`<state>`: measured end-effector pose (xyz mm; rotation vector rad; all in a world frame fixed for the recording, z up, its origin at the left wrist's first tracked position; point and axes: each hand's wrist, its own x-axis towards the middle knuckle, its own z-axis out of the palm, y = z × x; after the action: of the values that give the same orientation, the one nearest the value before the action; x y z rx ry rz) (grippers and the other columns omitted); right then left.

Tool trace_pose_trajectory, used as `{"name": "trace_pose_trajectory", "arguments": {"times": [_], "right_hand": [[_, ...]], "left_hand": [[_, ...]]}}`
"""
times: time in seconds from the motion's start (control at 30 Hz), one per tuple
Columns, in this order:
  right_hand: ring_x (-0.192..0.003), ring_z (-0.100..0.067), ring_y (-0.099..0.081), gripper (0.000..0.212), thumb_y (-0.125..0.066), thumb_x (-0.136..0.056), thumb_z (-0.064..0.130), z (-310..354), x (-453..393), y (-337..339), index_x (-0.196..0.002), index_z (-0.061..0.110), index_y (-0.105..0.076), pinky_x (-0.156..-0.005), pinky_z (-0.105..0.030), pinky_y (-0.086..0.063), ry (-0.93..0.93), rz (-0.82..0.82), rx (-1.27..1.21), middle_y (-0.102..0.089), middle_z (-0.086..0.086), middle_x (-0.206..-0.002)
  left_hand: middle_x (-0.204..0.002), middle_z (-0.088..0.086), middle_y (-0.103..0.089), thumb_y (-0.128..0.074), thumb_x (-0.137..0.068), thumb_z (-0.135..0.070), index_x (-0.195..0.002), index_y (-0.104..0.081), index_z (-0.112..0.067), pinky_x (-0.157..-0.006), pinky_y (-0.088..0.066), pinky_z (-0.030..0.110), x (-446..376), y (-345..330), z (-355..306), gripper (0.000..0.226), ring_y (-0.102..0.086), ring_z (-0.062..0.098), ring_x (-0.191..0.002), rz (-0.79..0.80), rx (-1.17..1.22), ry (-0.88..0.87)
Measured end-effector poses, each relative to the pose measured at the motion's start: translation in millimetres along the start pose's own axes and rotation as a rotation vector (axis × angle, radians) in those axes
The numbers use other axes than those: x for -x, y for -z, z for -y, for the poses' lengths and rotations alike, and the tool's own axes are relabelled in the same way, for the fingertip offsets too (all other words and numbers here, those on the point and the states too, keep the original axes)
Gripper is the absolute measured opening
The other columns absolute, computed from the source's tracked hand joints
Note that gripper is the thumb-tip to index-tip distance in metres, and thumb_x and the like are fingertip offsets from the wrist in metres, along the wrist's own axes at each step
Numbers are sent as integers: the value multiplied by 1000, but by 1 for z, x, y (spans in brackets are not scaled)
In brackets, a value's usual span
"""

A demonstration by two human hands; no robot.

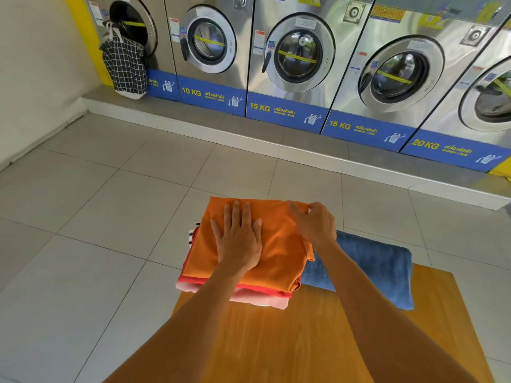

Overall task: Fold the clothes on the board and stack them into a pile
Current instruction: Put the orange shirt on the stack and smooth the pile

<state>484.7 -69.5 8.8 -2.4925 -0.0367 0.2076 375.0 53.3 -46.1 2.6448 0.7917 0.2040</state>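
A folded orange garment (279,244) lies on top of a pile at the far end of the wooden board (290,341). Under it show a red piece (265,289), a pink piece (257,299) and a striped edge (192,236). My left hand (239,241) rests flat on the orange garment, palm down, fingers spread. My right hand (313,223) pinches the orange garment's far right corner between thumb and fingers. A folded blue towel (378,269) lies to the right of the pile, touching it.
Grey tiled floor (110,217) surrounds the board. A row of steel washing machines (298,56) stands on a raised plinth at the back. A black-and-white checked laundry bag (124,64) hangs at the open door of the far-left machine.
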Motion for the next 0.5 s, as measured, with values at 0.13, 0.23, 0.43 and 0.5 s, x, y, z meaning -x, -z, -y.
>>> {"name": "trace_pose_trajectory", "arguments": {"times": [0.13,0.23,0.43,0.5], "right_hand": [[-74,-20,-57,32,-57,-95,40,4,-12,3,-86,11,-70,-57,-28,-42,67,73,64,-61,-1,-77],[-69,-9,-54,21,-57,-97,30,13,-16,7,-100,20,-75,-59,-22,-38,145,-12,1,-66,4,-89],[-47,-12,-44,40,-53,-99,26,35,-10,0,-62,14,-60,-48,-22,-36,147,-21,-203,-50,0,-53],[-47,-16,-43,39,-55,-97,16,40,-13,2,-58,15,-50,-48,-27,-40,-81,84,-408,-44,-2,-52]], "left_hand": [[-164,1,-5,-7,-97,-59,-155,-3,-26,-119,0,56,0,-1,1,68,2,26,-151,-5,-6,-5],[-164,1,-7,-2,-94,-59,-155,-3,-25,-119,-1,56,-1,0,0,70,0,26,-151,-15,-2,0],[-164,2,-8,3,-91,-59,-155,-5,-24,-119,0,56,1,2,-1,73,0,25,-151,-13,8,3],[-164,1,-8,3,-91,-59,-155,-5,-25,-119,0,55,1,2,-1,73,0,25,-151,-10,10,4]]}}
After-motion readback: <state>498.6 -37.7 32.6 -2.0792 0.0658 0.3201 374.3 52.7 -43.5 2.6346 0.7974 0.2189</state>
